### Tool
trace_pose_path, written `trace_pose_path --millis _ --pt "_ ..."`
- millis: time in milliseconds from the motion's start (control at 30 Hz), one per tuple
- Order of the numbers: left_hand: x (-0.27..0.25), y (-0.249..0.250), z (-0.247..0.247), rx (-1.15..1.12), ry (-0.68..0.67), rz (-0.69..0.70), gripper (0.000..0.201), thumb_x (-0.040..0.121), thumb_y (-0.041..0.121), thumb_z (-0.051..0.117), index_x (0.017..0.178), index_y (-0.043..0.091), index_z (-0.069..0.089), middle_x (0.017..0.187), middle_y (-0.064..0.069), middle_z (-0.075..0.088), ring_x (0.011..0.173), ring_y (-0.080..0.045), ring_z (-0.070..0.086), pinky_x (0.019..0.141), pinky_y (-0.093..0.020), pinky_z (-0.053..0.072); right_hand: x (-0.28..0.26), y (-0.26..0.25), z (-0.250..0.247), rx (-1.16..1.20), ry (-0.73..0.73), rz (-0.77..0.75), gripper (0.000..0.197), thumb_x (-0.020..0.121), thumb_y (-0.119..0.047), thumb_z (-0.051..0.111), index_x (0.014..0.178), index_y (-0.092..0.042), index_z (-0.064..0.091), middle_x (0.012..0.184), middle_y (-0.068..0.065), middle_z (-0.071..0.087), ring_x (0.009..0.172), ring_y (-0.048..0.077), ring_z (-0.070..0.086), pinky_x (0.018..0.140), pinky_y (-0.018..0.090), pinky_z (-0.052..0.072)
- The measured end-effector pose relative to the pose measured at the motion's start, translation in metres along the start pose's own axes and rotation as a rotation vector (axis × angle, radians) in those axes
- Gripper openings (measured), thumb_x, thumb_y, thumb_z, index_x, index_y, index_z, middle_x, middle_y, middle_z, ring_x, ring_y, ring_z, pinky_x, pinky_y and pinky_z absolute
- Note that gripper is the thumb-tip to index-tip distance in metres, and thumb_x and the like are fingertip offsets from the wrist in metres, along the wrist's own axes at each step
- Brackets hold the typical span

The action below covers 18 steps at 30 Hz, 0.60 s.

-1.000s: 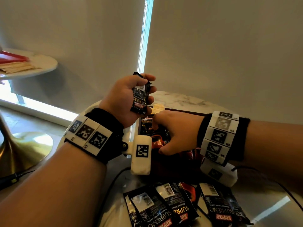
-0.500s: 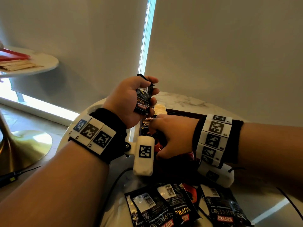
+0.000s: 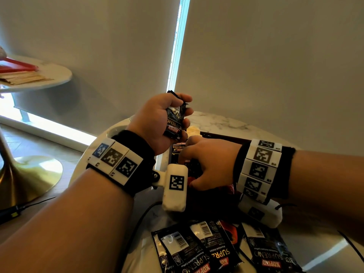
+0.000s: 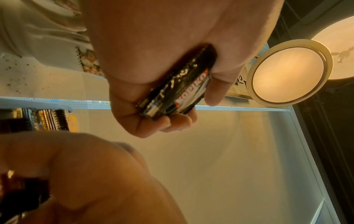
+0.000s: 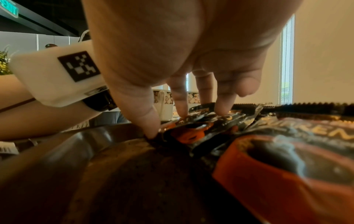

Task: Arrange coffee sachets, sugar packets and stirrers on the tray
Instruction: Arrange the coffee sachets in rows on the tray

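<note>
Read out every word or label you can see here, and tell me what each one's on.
"SUPREMO", "KOPIKO": held sachet, left hand.
"KOPIKO": tray sachet the right hand pinches.
"SUPREMO", "KOPIKO", "Premium Instant": loose sachets nearest the camera.
Barcode digits: too small.
Green ceiling sign: cut off, unreadable.

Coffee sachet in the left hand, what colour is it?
Black coffee sachet with a red logo band, clearest in the head view.
</note>
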<state>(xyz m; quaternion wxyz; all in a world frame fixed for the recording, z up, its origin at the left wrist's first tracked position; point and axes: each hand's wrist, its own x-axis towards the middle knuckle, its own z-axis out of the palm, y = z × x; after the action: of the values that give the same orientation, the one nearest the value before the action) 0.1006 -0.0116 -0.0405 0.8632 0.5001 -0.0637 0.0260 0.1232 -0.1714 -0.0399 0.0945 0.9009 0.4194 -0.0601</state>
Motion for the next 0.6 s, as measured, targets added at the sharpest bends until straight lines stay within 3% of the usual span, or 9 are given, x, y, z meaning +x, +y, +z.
trace_pose_path --millis 133,267,367,433,533,600 --pt "-0.001 -0.001 0.001 0.001 0.003 -0.016 0.027 0.094 0.021 0.04 0.106 0.014 0.063 0.091 -0.008 0.059 0.064 -0.017 0.054 0.059 -0.03 0.042 -0.002 0.001 -0.001 0.026 0.027 0.007 0.066 0.076 -0.056 0.077 0.132 -0.032 0.051 0.128 -0.012 0.042 0.099 0.008 0.052 0.082 0.026 0.054" --pt "-0.001 -0.002 0.001 -0.053 -0.002 -0.02 0.037 0.093 0.027 0.034 0.105 0.01 0.065 0.092 -0.012 0.058 0.066 -0.021 0.058 0.059 -0.03 0.047 -0.003 0.006 -0.001 0.071 0.06 0.019 0.067 0.069 -0.063 0.079 0.123 -0.036 0.051 0.12 -0.015 0.042 0.106 0.009 0.053 0.088 0.029 0.055" --pt "-0.001 -0.002 0.0 -0.12 0.014 -0.004 0.039 0.093 0.024 0.032 0.108 0.007 0.064 0.094 -0.015 0.057 0.067 -0.024 0.061 0.061 -0.032 0.052 -0.006 0.008 -0.002 0.085 0.054 0.056 0.049 0.068 -0.065 0.079 0.094 -0.038 0.047 0.117 -0.015 0.043 0.102 0.01 0.053 0.086 0.031 0.057" --pt "-0.001 -0.002 0.0 -0.141 0.038 0.009 0.038 0.094 0.022 0.032 0.111 0.006 0.063 0.097 -0.017 0.056 0.069 -0.027 0.063 0.063 -0.034 0.055 -0.008 0.01 -0.002 0.112 0.055 0.07 0.049 0.067 -0.066 0.079 0.085 -0.037 0.044 0.117 -0.013 0.045 0.098 0.01 0.054 0.084 0.032 0.058" --pt "0.002 -0.003 0.0 -0.119 0.077 0.021 0.038 0.097 0.015 0.033 0.119 0.007 0.062 0.104 -0.02 0.059 0.08 -0.031 0.065 0.067 -0.04 0.059 -0.011 0.014 -0.005 0.188 0.1 0.085 0.046 0.07 -0.062 0.079 0.085 -0.034 0.045 0.111 -0.014 0.045 0.093 0.009 0.053 0.078 0.028 0.056" --pt "0.003 -0.004 0.0 -0.08 0.089 0.022 0.038 0.097 0.009 0.034 0.122 0.009 0.062 0.108 -0.021 0.062 0.086 -0.034 0.065 0.063 -0.039 0.06 -0.014 0.018 -0.008 0.246 0.179 0.114 0.041 0.076 -0.054 0.078 0.087 -0.033 0.045 0.101 -0.017 0.043 0.086 0.007 0.052 0.071 0.023 0.051"
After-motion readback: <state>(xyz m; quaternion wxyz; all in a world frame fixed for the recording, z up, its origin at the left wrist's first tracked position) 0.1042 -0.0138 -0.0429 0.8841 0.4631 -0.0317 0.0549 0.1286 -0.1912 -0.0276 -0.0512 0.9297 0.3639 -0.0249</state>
